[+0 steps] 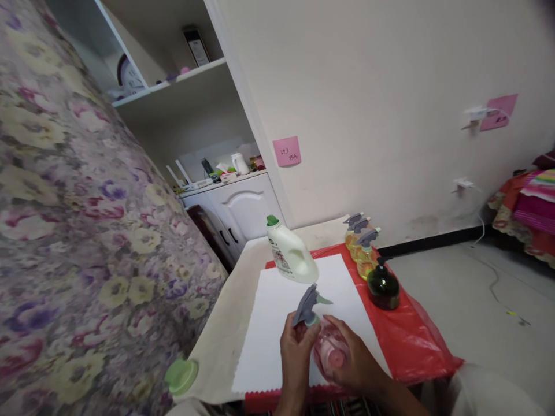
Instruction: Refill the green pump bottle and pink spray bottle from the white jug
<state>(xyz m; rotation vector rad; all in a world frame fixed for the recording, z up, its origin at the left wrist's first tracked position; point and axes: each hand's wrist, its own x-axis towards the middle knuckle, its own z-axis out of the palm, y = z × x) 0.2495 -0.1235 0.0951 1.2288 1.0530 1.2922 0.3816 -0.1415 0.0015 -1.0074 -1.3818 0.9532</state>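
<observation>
A clear spray bottle (330,352) with pinkish liquid lies tilted between both hands above the white sheet (277,323). My left hand (295,353) grips its neck just under the grey trigger head (307,306). Around the bottle's body and base curls my right hand (352,358). A white detergent jug (291,254) with a green cap stands at the sheet's far edge.
Three yellow spray bottles (363,247) and a dark green pump bottle (383,285) stand in a row on the red plastic cover (416,341). A green lid (181,375) lies at the table's left corner. A flowered curtain (82,219) hangs at the left; shelves and a cabinet (243,208) stand behind.
</observation>
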